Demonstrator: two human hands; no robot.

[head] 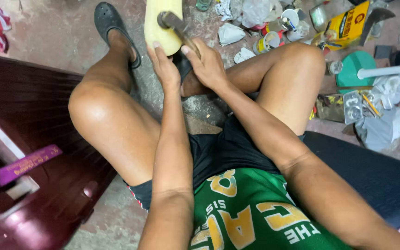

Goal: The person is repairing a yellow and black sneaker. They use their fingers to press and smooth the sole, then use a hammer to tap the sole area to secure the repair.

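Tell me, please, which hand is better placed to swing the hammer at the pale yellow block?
Probably the right hand: it grips the wooden handle of the metal-headed hammer, whose head lies against the pale yellow block. The left hand only steadies the block's lower end.

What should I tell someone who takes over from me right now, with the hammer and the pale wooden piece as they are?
Left hand: fingers resting on the lower end of the pale wooden piece, steadying it on the floor between the feet.
Right hand: closed around the handle of the hammer, whose head sits against the wood.
Nearby: black shoe on the left foot, dark wooden door panel at left, crumpled paper and cups at right.
Done: nothing can be told from this view.
Left: the wood shows no visible marks.
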